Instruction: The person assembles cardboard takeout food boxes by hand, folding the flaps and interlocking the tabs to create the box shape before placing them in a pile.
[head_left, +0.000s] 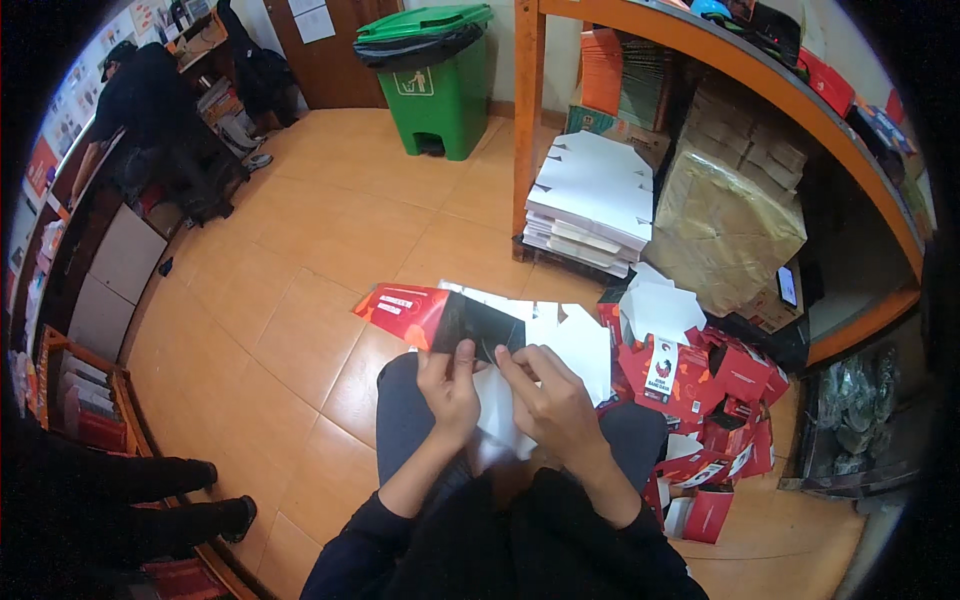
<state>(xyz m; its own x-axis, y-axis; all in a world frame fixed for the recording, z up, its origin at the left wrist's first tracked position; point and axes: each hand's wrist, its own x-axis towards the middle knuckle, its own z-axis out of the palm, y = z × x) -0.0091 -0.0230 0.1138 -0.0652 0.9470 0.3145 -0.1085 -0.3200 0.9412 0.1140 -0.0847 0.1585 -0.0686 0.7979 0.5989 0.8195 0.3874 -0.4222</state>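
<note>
A red and black printed cardboard box (402,312) is held above my lap, its red side to the left and its black panel facing up. My left hand (450,392) grips the near edge, with the thumb on the black panel. My right hand (552,398) holds the panel's right corner between thumb and forefinger; its other fingers are curled. Under the box, white die-cut cardboard sheets (578,345) lie across my knees, partly hidden by the hands and box.
Folded red boxes (680,378) are heaped on the floor at my right. Behind them stand a stack of white cardboard sheets (596,185) and a taped brown parcel (728,232) under an orange-framed table (528,110). A green bin (432,100) stands farther back. People in dark clothes are at left.
</note>
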